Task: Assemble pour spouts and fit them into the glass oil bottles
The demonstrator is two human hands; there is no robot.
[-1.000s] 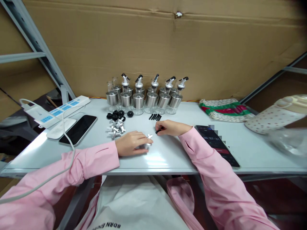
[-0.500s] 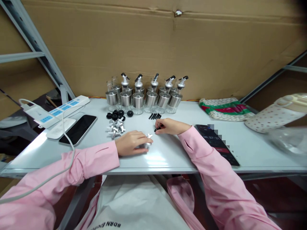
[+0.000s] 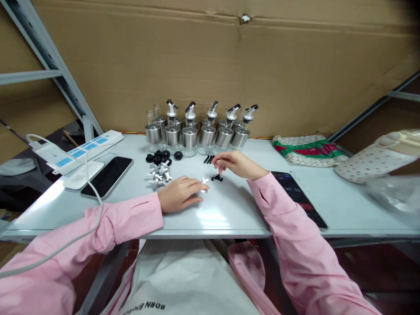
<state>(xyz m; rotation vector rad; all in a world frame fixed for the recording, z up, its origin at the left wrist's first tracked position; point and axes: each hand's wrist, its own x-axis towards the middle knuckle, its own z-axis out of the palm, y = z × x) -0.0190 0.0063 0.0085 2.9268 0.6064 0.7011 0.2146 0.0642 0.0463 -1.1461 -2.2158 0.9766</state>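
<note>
Five spouts (image 3: 212, 114) top bottles (image 3: 189, 140) — white pieces (image 3: 159, 176) remain loose. My left hand (image 3: 181, 194) curves loosely at one; my right hand (image 3: 234, 163), half-curled by black sticks (image 3: 209, 159) — grips unclear.

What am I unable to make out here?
In the head view:
Back bottles: mostly hidden by front bottles.
White piece: partly covered by the left hand.
Black sticks: partly behind the right hand.
Timer screen: partly behind the right sleeve.
Spotted tumbler: cut off by the right edge.

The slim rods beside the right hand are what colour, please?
Black; the rods show best in the head view.
</note>
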